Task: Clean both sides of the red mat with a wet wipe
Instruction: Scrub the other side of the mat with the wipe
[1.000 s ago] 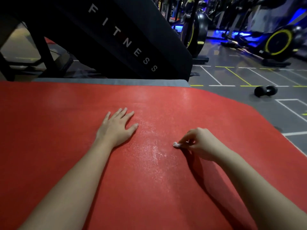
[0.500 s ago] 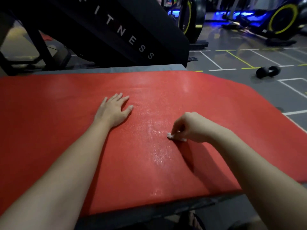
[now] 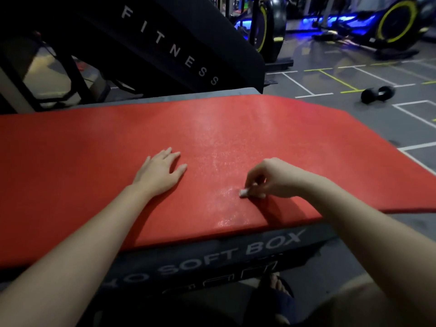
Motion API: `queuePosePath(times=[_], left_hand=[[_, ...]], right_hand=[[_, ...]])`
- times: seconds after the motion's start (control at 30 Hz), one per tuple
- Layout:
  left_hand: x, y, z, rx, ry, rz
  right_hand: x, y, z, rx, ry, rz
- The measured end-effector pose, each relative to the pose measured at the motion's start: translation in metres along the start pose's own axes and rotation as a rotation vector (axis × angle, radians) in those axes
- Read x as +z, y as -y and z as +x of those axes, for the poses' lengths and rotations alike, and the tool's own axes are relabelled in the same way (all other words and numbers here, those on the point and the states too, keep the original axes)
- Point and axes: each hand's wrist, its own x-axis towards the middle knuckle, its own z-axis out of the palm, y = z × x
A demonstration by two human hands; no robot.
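The red mat (image 3: 89,161) lies flat across a black soft box and fills the middle of the head view. My left hand (image 3: 160,172) rests flat on the mat with fingers spread. My right hand (image 3: 271,178) pinches a small white balled-up wet wipe (image 3: 244,193) and presses it against the mat near its front edge. A wet, shiny streak (image 3: 219,161) runs across the mat from the far side to the wipe.
The black box (image 3: 236,253) under the mat reads "SOFT BOX". A black machine panel (image 3: 169,43) marked "FITNESS" stands behind the mat. A dumbbell (image 3: 377,94) lies on the grey floor at the right. Exercise bikes (image 3: 389,22) stand at the back. My sandalled foot (image 3: 278,293) shows below.
My right hand has drawn the wipe back toward the mat's front edge. The view has tilted down, bringing the box front and my foot into sight. My left hand stays flat on the mat.
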Motion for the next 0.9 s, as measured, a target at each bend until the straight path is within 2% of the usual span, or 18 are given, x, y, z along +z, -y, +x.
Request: queuePosePath(times=[0.1, 0.13, 0.3, 0.5, 0.57, 0.67, 0.73, 0.9], left_hand=[[0.003, 0.003, -0.012, -0.020, -0.028, -0.054], [0.003, 0.002, -0.013, -0.023, -0.041, -0.049], [0.006, 0.000, -0.014, -0.041, -0.060, -0.022], [0.005, 0.000, -0.018, -0.049, -0.059, -0.028], [0.005, -0.001, -0.019, -0.057, -0.056, -0.032], [0.002, -0.003, -0.020, -0.060, -0.051, -0.035], [0.001, -0.003, -0.022, -0.061, -0.050, -0.039], [0.004, -0.002, -0.021, -0.056, -0.059, -0.021]], right_hand=[[0.010, -0.002, 0.000, 0.001, -0.180, 0.052], [0.010, -0.002, -0.003, 0.009, -0.164, 0.056], [0.003, 0.011, -0.039, -0.017, 0.164, -0.029], [0.008, 0.027, -0.041, -0.085, 0.207, 0.019], [0.016, 0.028, -0.029, -0.098, 0.135, 0.037], [0.023, 0.024, -0.007, -0.082, -0.093, 0.048], [0.018, 0.023, 0.003, -0.068, -0.120, 0.055], [-0.004, 0.030, 0.001, -0.061, 0.335, -0.015]])
